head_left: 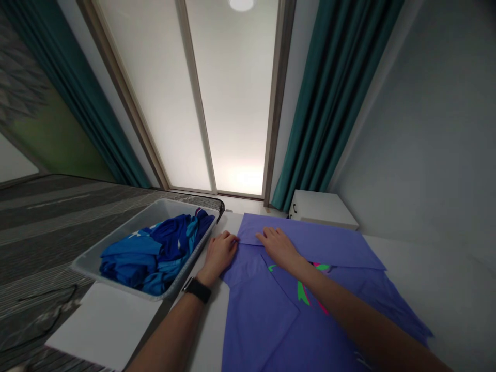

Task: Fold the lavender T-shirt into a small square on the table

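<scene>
A purple T-shirt (pixel 263 315) lies spread on the white table, with a green and pink print partly hidden under my right forearm. Its far edge is folded over toward me in a wide band. At the left end of that fold, my left hand (pixel 221 254) has its fingers curled and pinched on the fabric edge; a black watch is on that wrist. My right hand (pixel 279 249) rests flat on the folded band, fingers extended and palm down. To the left, a clear plastic bin (pixel 91 263) holds crumpled blue clothes (pixel 155 253).
A white table (pixel 411 258) carries the shirt. Beyond its far side stands a small white cabinet (pixel 323 206) with dark handles. A white board (pixel 112 320) lies below the bin, beside a bed with a grey striped cover (pixel 34 232). Teal curtains (pixel 333 103) flank frosted sliding doors.
</scene>
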A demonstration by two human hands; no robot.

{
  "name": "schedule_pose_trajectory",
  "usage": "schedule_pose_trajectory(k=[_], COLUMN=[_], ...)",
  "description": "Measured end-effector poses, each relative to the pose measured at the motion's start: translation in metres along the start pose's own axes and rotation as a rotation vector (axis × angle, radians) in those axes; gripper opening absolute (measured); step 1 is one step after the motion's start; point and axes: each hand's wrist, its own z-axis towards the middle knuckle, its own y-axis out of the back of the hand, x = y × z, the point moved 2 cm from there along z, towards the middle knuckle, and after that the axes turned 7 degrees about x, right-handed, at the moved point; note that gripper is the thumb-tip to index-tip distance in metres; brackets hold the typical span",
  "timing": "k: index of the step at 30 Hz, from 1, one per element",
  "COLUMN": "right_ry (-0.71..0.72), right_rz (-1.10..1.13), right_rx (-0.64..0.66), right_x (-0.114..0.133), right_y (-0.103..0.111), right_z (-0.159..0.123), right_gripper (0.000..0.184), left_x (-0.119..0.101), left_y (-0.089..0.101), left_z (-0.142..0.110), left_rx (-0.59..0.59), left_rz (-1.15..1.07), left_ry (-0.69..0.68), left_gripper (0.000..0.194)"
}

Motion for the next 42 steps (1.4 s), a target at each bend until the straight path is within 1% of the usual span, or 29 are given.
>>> schedule_pose_trajectory(k=[6,8,11,14,17,19,21,23,25,27,30,32,35,37,38,40,42], right_ry=[-0.070,-0.090,-0.083,-0.076,-0.108,-0.170,-0.257,-0.345,-0.405,-0.421,-0.408,-0.404,-0.407,-0.413,-0.417,-0.415,-0.408], right_rz=[-0.002,0.032,0.118,0.218,0.282,0.270,0.226,0.186,0.174,0.195,0.238,0.251,0.265,0.269,0.267,0.266,0.275], right_rx=[0.045,0.069,0.098,0.081,0.049,0.037,0.044,0.077,0.117,0.140,0.139,0.139,0.135,0.100,0.073,0.018,-0.030], right_x=[-0.030,-0.042,-0.056,-0.066,-0.078,-0.091,-0.107,-0.122,-0.133,-0.138,-0.136,-0.134,-0.134,-0.138,-0.140,-0.145,-0.151], right_y=[-0.008,-0.011,-0.013,-0.016,-0.023,-0.031,-0.040,-0.050,-0.060,-0.069,-0.078,-0.079,-0.077,-0.075,-0.074,-0.074,-0.073], right_z=[-0.034,-0.047,-0.070,-0.092,-0.108,-0.115,-0.120,-0.126,-0.133,-0.141,-0.150,-0.152,-0.153,-0.156,-0.158,-0.165,-0.173], right_gripper=[0.035,0.034,0.032,0.029,0.035,0.040,0.045,0.050,0.055,0.059,0.063,0.064,0.062,0.060,0.058,0.054,0.050], left_x=[0.002,0.002,0.000,-0.008,-0.023,-0.035,-0.045,-0.051,-0.052,-0.049,-0.043,-0.040,-0.044,-0.056,-0.066,-0.094,-0.129], left_y=[-0.001,-0.001,0.001,0.005,0.005,0.000,-0.009,-0.020,-0.032,-0.042,-0.052,-0.052,-0.046,-0.040,-0.038,-0.036,-0.040], left_z=[0.002,0.002,0.000,-0.002,0.001,0.007,0.017,0.028,0.037,0.044,0.048,0.048,0.046,0.044,0.043,0.038,0.033], left_rx=[-0.005,-0.014,-0.019,-0.039,-0.087,-0.094,-0.078,-0.051,-0.016,0.022,0.052,0.065,0.096,0.098,0.094,0.090,0.085], left_rz=[0.018,0.034,0.073,0.120,0.118,0.117,0.130,0.146,0.157,0.175,0.209,0.225,0.241,0.233,0.220,0.181,0.141], left_ry=[-0.008,-0.017,-0.026,-0.048,-0.139,-0.220,-0.276,-0.288,-0.262,-0.223,-0.187,-0.181,-0.151,-0.164,-0.196,-0.305,-0.411], left_gripper=[0.024,0.024,0.024,0.027,0.034,0.041,0.047,0.052,0.057,0.059,0.061,0.062,0.063,0.062,0.061,0.059,0.059])
